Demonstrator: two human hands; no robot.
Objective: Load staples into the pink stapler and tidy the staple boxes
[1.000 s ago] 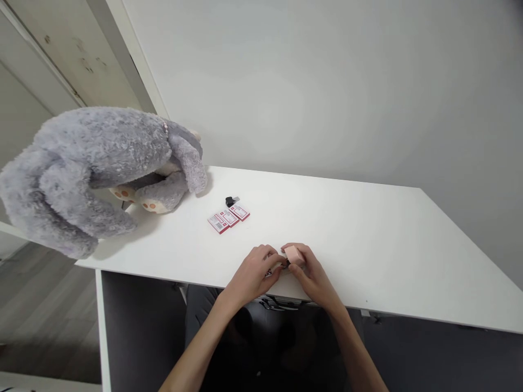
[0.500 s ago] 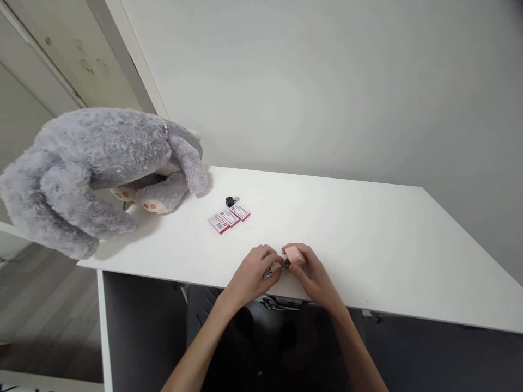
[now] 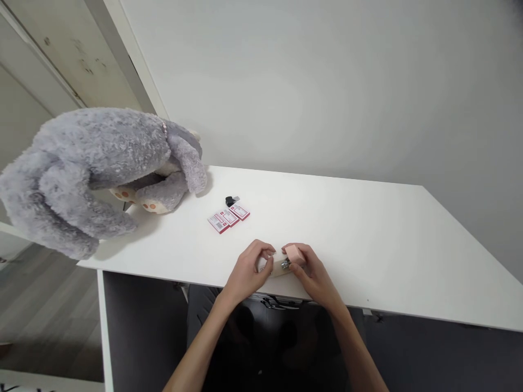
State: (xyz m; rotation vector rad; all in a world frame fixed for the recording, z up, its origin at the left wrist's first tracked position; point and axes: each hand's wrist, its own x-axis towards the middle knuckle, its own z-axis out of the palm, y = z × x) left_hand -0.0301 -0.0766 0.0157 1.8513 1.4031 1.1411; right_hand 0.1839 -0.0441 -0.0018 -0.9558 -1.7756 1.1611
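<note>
My right hand (image 3: pixel 319 279) is closed around a small pink box (image 3: pixel 295 254) at the table's front edge, its thumb below and fingers behind. Shiny silver metal pieces (image 3: pixel 285 263) show at the box's left side; their exact kind is too small to tell. A flat pale piece (image 3: pixel 278 268) lies between the two hands. On the left, my left hand (image 3: pixel 247 270) curls its fingers and thumb around the pale piece's end, where a little silver glints. What those fingers hold is mostly hidden.
Red-and-white labelled flat boxes (image 3: pixel 229 218) lie on the white table (image 3: pixel 347 228), beyond my left hand. Behind them is a small black item with a silvery tab (image 3: pixel 231 201). A large grey plush toy (image 3: pixel 110 147) leans over the table's left end. A wall (image 3: pixel 306 98) rises behind.
My left hand has drawn slightly left, away from the pink box, uncovering the pale piece and silver metal between the hands. My right hand keeps its place.
</note>
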